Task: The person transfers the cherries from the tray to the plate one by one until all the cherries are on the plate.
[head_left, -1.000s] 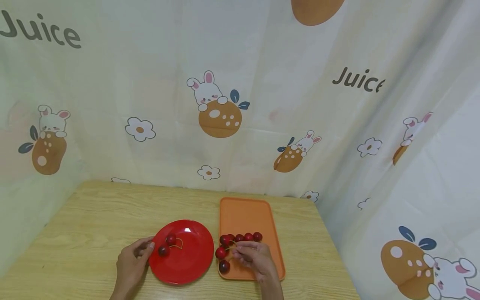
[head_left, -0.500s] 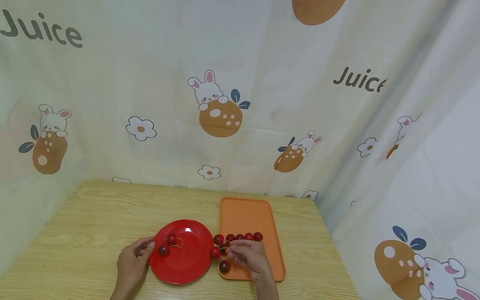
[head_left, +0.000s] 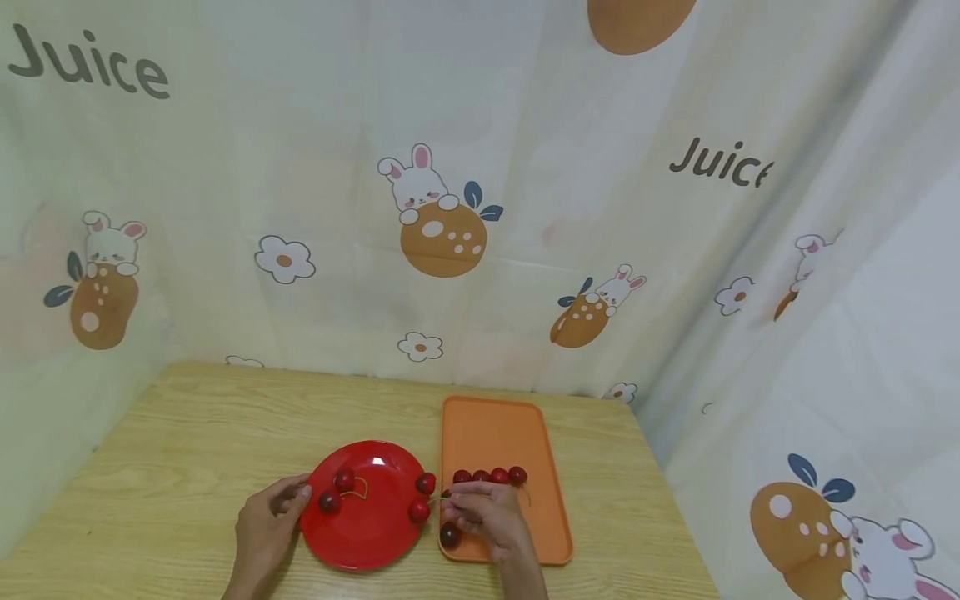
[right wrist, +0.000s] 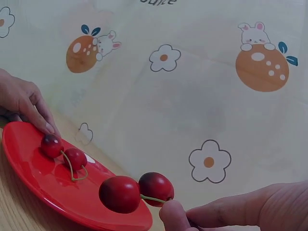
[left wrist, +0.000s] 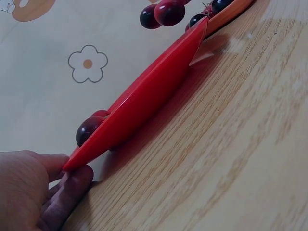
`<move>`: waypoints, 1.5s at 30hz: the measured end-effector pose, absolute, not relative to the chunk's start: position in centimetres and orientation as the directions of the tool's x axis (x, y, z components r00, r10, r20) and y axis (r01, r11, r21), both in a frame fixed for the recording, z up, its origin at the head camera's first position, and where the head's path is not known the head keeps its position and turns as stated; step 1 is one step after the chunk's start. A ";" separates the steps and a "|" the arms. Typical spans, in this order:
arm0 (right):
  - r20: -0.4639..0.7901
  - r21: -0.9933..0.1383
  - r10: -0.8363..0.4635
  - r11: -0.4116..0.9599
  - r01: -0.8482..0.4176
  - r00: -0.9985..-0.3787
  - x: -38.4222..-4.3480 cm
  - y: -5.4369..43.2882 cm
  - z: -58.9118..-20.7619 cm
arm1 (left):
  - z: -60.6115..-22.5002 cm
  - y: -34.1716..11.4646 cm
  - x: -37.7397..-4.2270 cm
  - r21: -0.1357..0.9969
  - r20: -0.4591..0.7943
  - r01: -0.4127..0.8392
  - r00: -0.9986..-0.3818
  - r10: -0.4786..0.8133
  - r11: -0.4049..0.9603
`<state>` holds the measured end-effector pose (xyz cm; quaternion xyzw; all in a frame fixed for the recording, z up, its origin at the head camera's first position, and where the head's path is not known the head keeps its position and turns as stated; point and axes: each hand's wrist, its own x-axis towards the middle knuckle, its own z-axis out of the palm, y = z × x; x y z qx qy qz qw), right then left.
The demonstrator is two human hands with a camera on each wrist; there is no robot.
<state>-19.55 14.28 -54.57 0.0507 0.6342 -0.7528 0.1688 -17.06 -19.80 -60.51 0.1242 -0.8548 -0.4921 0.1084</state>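
Partly hiding cherries (head_left: 518, 476) on the tray (head_left: 491, 429), the right hand (head_left: 487, 512) pinches a cherry pair (head_left: 419, 511) by its stem above the plate's (head_left: 367, 529) right edge; the left hand (head_left: 266, 521) grips its left (curtain (head_left: 337, 125): "Juice", once cut short)

In your head view, a rabbit-print curtain (head_left: 517, 150) fills 12 o'clock; a wooden table (head_left: 202, 450) occupies 6 o'clock.

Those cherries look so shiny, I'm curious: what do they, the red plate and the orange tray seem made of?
Cherries: smooth and glossy, catching highlights; real fruit or plastic imitations, I can't tell. Red plate: probably plastic or melamine, glossy; bright reflection. Orange tray: likely plastic, duller; even colour, no grain.
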 end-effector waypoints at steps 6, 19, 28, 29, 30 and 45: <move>-0.284 -0.941 -0.194 -0.130 0.311 -0.939 -19.6 13.3 -54.6 | -60.6 -19.8 -17.0 0.868 0.056 -0.115 -0.943 -0.327 0.482; -0.292 -0.936 -0.240 -0.125 0.328 -0.926 -19.5 11.8 -54.7 | -60.8 -19.6 -16.5 0.868 0.014 -0.158 -0.940 -0.341 0.470; -0.273 -0.940 -0.250 -0.136 0.313 -0.929 -19.2 10.6 -54.5 | -61.1 -19.3 -16.3 0.866 0.031 -0.149 -0.937 -0.349 0.477; -0.276 -0.939 -0.251 -0.136 0.316 -0.928 -19.2 10.5 -54.6 | -61.1 -19.3 -16.3 0.865 0.036 -0.145 -0.937 -0.349 0.480; -0.271 -0.942 -0.251 -0.130 0.310 -0.929 -19.2 10.3 -54.7 | -61.1 -19.3 -16.2 0.866 0.038 -0.144 -0.936 -0.349 0.480; -0.296 -0.939 -0.214 -0.113 0.325 -0.931 -19.6 9.0 -55.0 | -60.8 -18.7 -16.0 0.887 0.051 -0.118 -0.936 -0.348 0.447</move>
